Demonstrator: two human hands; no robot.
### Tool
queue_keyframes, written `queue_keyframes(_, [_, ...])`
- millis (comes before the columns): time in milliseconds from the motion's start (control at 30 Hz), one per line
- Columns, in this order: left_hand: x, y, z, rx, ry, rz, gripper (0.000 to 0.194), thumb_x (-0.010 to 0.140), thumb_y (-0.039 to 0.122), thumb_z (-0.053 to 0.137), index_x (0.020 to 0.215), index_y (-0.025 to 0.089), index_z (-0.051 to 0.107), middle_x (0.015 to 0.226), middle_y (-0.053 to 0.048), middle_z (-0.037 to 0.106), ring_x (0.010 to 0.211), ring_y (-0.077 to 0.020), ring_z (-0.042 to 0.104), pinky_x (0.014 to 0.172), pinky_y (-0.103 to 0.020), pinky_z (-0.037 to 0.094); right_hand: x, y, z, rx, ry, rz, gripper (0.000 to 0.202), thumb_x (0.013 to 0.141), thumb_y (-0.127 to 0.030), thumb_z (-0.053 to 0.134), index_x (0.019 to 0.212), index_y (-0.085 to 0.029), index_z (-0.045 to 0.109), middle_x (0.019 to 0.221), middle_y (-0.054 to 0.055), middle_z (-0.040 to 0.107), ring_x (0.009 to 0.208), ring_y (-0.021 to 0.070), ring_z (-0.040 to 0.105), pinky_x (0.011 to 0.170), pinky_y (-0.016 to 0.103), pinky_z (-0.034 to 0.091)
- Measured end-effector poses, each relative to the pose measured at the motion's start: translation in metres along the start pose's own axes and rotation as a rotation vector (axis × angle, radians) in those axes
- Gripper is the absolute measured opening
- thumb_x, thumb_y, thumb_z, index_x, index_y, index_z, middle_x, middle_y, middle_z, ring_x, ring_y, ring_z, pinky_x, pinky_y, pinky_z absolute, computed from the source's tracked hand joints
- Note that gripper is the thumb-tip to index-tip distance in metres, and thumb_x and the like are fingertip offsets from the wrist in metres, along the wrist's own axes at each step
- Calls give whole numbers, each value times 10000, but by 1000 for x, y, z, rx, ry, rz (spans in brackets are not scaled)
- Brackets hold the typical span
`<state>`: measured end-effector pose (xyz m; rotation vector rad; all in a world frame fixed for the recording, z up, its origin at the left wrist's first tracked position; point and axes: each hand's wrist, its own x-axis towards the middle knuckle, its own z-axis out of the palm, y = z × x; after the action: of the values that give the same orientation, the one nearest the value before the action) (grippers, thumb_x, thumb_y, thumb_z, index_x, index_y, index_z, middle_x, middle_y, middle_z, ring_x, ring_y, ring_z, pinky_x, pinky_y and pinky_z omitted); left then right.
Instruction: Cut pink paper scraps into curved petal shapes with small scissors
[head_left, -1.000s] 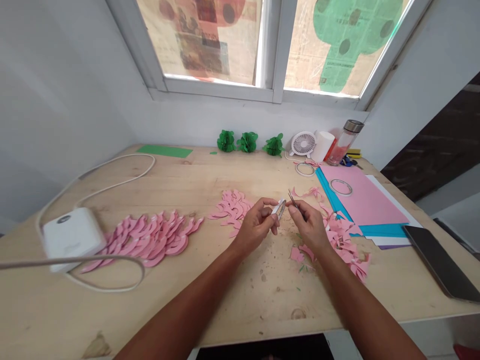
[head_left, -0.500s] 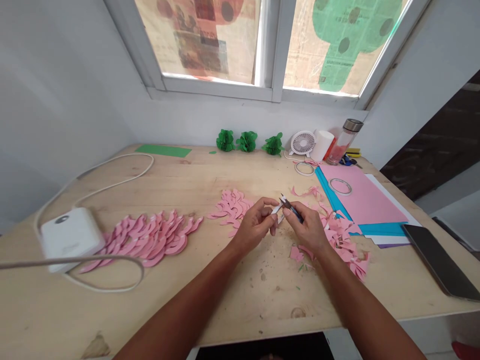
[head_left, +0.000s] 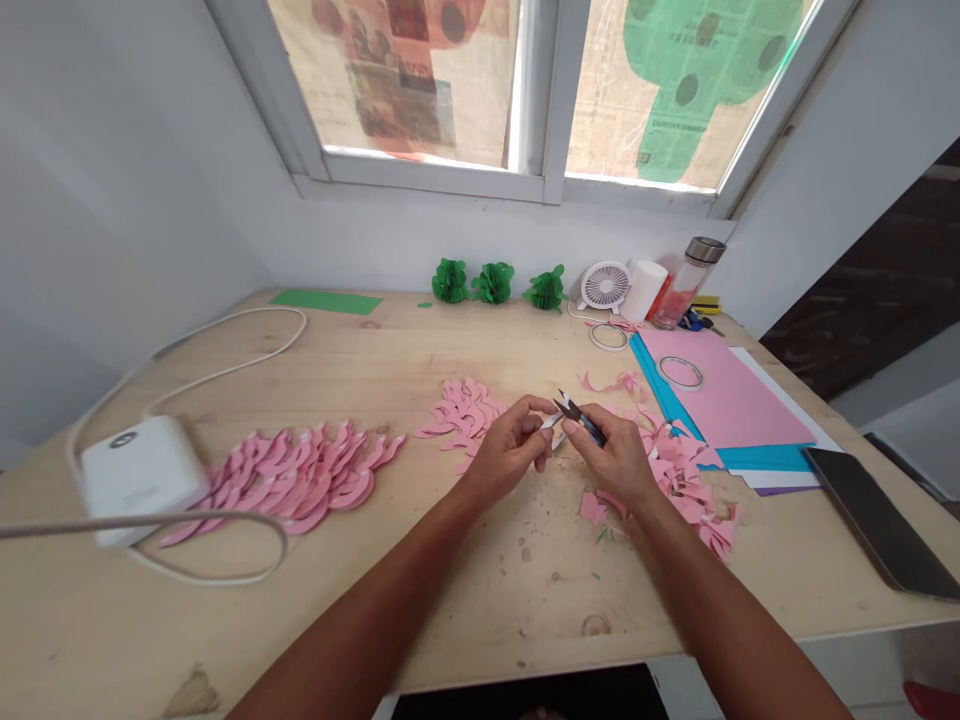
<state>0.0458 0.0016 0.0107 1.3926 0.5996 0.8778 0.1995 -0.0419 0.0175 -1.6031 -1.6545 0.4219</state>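
Observation:
My left hand [head_left: 517, 437] pinches a small white strip [head_left: 552, 421] at the middle of the table. Beside it, my right hand [head_left: 616, 450] is closed around dark scissors [head_left: 585, 418], whose blades are apart and reach toward the strip. Left of my left hand lies a small pile of curved pink paper pieces [head_left: 461, 410]. A larger row of pink curved pieces [head_left: 315, 475] lies farther left. Pink scraps [head_left: 686, 475] are heaped to the right, partly behind my right forearm.
A white box [head_left: 142, 480] with a looping cable sits at the left. Green paper ornaments [head_left: 493, 284], a fan [head_left: 606, 287] and a bottle [head_left: 690, 282] stand along the back. Pink sheets [head_left: 739, 400] and a dark phone [head_left: 881, 520] lie at the right.
The scissor blades have opened wider near the white strip and turned slightly leftward. Both hands are in nearly the same place.

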Motion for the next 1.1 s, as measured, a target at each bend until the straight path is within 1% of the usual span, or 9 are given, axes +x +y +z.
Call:
queue_keyframes(267, [2,-4,-3,24,-1,-1,194,781,272,539,948,181,499,523,79,449,427,-61,464,437,-172,358,1,0,0,-20,-10,-11,336,821,-459,474,762,-162,620,536,-35,445,518,101,392,486,214,270])
queue_keyframes(400, [4,-6,-6,31,1,7,183,780,256,531,943,181,498,520,81,440,419,-58,456,434,-168,354,1,0,-1,-32,-11,-15,336,819,-456,481,775,-161,634,537,-33,457,517,101,396,486,216,267])
queue_keyframes(567, [4,-5,-7,40,-2,10,168,785,244,521,938,179,499,523,82,435,420,-57,454,440,-175,361,1,0,-1,-33,-12,-16,326,825,-451,485,768,-162,626,538,-37,450,517,98,398,492,216,256])
queue_keyframes(733, [4,-3,-7,46,2,3,165,778,230,523,933,177,496,525,83,423,424,-56,448,440,-176,342,1,0,-1,-50,-15,-15,332,821,-456,485,731,-162,611,529,-39,442,511,97,390,489,216,252])
queue_keyframes(1100, [4,-2,-14,110,-81,-15,196,798,287,540,958,177,518,494,88,385,420,-59,416,438,-178,333,2,3,0,-43,-4,-15,349,812,-477,479,664,-170,553,524,-41,417,513,97,379,478,214,254])
